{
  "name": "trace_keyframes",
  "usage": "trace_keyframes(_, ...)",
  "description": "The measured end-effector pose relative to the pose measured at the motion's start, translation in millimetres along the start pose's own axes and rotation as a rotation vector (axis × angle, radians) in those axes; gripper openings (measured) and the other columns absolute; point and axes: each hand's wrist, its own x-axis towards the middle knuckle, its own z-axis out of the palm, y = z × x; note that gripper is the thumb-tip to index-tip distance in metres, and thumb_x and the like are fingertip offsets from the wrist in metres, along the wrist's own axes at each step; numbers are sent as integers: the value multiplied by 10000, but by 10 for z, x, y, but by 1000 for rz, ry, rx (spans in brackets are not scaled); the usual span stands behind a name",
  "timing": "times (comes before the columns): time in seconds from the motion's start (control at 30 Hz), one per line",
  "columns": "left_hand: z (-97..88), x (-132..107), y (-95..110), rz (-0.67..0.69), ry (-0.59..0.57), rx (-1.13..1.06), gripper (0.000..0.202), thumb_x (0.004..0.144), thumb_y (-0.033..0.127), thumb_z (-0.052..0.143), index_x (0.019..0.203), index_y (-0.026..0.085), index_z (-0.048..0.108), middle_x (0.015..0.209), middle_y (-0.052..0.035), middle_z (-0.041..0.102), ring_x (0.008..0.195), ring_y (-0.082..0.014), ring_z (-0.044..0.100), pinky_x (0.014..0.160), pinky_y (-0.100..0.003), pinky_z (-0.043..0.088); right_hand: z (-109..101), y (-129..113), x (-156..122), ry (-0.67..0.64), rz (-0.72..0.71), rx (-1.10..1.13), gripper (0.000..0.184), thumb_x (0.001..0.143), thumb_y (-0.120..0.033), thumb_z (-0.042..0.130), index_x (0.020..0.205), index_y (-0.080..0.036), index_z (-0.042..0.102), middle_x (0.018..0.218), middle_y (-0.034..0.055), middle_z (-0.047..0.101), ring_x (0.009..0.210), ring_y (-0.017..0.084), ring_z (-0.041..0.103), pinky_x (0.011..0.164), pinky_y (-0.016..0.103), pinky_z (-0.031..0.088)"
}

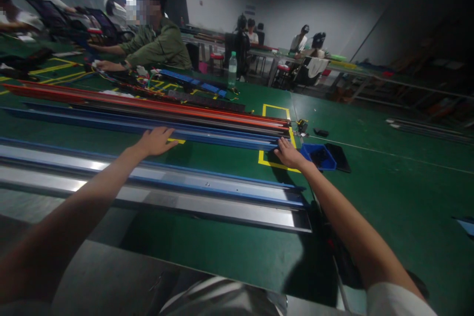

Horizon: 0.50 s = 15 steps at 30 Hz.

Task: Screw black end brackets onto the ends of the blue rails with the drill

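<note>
Long, narrow blue metal-looking profile (218,137) lies on the green surface (222,160), nearer than the long orange-red strip (185,106). Left hand (157,141) touches it, fingers spread; right hand (291,153) covers its right end, grip unclear.

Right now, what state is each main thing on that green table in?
Blue rail: lying lengthwise
Left hand: open, at that rail's near edge
Right hand: at its right end; grip unclear
Red rail: lying behind
Silver channels: lying nearer
Bottle: upright, capped
Blue bin: open, dark contents inside
</note>
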Motion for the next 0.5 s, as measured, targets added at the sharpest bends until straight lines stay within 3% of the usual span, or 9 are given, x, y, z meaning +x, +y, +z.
trace_keyframes(0.27, -23, -48, 16, 0, -3, -4, 771, 993, 605, 338, 1570, 97, 390, 1607, -281, 412, 1478, -456, 388, 1148, -690, 323, 13, -22, -30, 1, 6, -19, 749, 1073, -459, 303, 1617, 55, 281, 1698, 277, 249, 1605, 385, 185, 1289, 571, 238)
trace_keyframes(0.5, -12, -83, 2, -1, -18, 1, 755, 1001, 589, 351, 1594, 122, 365, 1634, -258, 391, 1497, -438, 368, 1169, -735, 266, -16, -73, -90, -19, 3, -48, 789, 1087, -482, 269, 1586, 129, 289, 1680, 344, 226, 1605, 394, 169, 1289, 527, 249)
